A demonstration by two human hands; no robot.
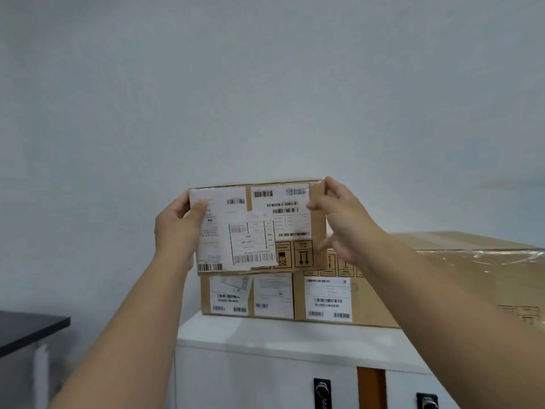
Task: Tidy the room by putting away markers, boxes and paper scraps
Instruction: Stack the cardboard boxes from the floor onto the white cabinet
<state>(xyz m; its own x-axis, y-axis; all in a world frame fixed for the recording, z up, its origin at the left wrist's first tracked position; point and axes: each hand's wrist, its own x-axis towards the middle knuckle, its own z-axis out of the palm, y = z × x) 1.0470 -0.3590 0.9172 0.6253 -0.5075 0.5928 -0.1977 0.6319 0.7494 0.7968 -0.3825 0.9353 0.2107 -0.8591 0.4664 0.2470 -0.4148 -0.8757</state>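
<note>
A brown cardboard box (315,228) covered with white shipping labels is raised in front of me, its labelled face toward the camera. My left hand (177,228) grips its left edge with the thumb across the front. My right hand (345,222) grips its right edge and upper corner. The box's bottom edge meets the top of a lower labelled cardboard box (250,296) that stands on a white cabinet (265,335). Whether the held box rests on it or hovers just above, I cannot tell.
A second labelled box (365,302) stands beside the lower one. A large carton wrapped in clear tape (477,261) fills the right behind my right arm. The cabinet front has dark lock knobs (322,391). A black tabletop (26,329) juts in at the lower left. A plain wall (265,84) lies behind.
</note>
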